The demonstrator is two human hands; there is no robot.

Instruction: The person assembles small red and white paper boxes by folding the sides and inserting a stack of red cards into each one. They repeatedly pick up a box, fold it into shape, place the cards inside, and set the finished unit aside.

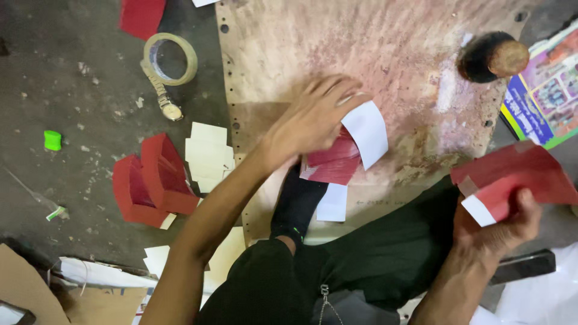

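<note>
Worn board [385, 48] on floor [78, 90] bears red sheets [330, 164].

You are getting open board [361, 48] far of the paper stack [334, 162]; a round weight [494, 57] is blocking far right, while red boxes [150, 180] and tape roll [171, 58] are crowding the left.

My left hand [313, 117] on matt red paper stack [333, 161]; right hand [500, 225] grips matt red card [522, 174]. Board [373, 54] rough, stained. Tape roll [170, 58] glossy plastic.
</note>
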